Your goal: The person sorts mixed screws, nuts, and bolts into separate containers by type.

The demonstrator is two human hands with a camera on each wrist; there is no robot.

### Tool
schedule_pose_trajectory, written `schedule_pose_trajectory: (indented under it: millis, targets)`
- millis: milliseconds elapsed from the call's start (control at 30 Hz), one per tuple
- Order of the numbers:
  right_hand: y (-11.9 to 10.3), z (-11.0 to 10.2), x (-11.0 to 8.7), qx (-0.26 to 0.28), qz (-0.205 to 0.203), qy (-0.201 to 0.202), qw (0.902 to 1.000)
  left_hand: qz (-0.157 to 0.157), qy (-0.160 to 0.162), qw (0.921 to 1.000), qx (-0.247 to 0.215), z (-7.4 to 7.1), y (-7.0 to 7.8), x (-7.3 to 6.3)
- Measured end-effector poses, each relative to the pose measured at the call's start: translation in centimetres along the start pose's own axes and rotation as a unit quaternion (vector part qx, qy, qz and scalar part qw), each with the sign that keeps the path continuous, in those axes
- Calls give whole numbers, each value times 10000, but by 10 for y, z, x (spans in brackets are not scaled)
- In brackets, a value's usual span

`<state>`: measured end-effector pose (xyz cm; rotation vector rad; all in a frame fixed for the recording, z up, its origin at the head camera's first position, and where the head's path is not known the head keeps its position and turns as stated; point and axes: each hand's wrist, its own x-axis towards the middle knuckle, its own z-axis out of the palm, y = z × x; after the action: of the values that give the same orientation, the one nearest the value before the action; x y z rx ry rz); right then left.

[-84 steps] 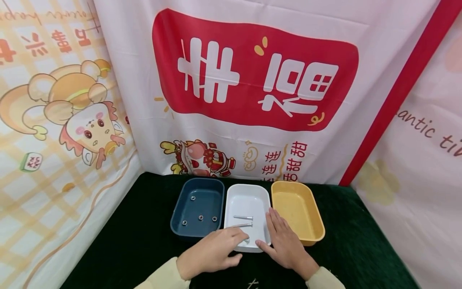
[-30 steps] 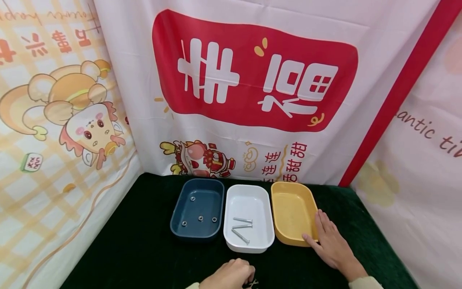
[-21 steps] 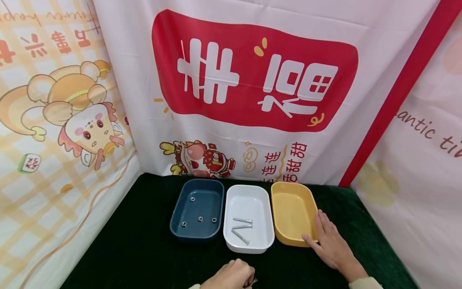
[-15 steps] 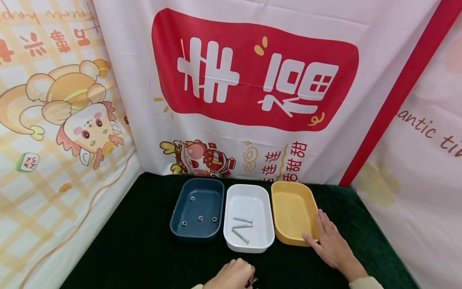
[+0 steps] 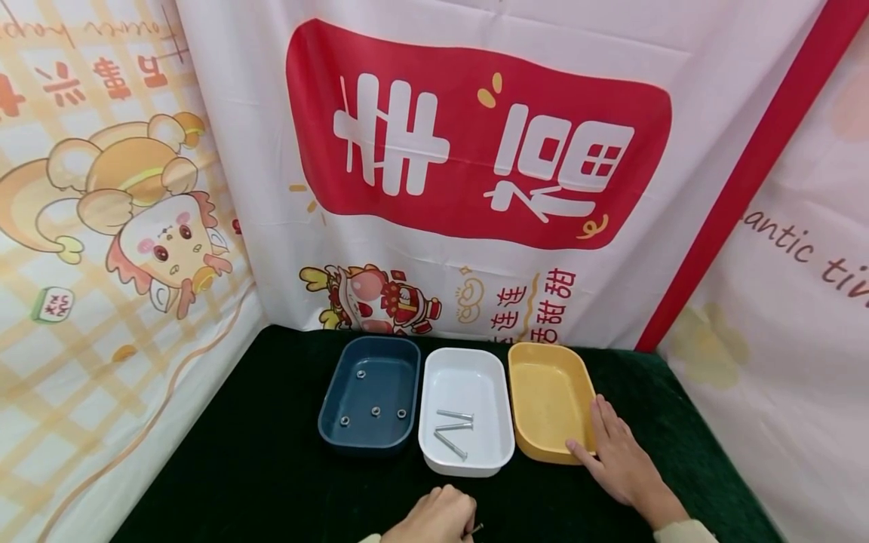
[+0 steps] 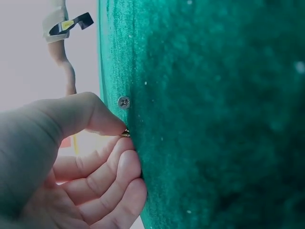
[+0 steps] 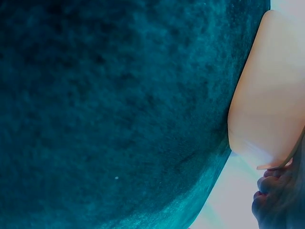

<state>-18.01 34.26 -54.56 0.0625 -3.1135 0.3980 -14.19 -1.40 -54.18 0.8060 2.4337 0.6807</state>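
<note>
My left hand (image 5: 432,517) is at the front of the green cloth, thumb and fingertips pinching a small brass-coloured screw (image 6: 126,134). Close beyond the thumb, a silver cross-head screw (image 6: 124,102) shows its head against the cloth. My right hand (image 5: 623,457) lies along the right side of the yellow tray (image 5: 551,452), fingers straight and touching its wall. Three silver bolts lie in the white tray (image 5: 475,369), one of them a slanted bolt (image 5: 451,445) nearest me. Several metal nuts, among them one nut (image 5: 376,412), lie spread over the blue tray (image 5: 387,354).
The three trays stand side by side on the dark green cloth (image 5: 258,467), blue left, white middle, yellow right. Behind them hangs a white printed curtain (image 5: 475,286), with more printed cloth at both sides. The yellow tray has nothing in it.
My left hand has left the white tray, where a bolt now lies slanted, and come down to the front of the cloth. My right hand has shifted from the white tray to the yellow one.
</note>
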Motion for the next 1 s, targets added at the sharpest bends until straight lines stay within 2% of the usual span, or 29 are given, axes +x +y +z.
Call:
schedule_pose_trajectory:
  millis: [233,500,733,1000]
  targets:
    - [1,0,1,16,-4,-7,10000,45,-32,10000,-39,-5,2,-3]
    - [1,1,1,-6,-7,-11,10000,356,152,9987,-333,-13,1,-7]
    - [1,1,0,-5,12,-16,10000,500,277,9983,-83,-25,6,-11]
    - [1,0,1,35,-4,-25,10000,851,578,9940,363,-40,15,-14]
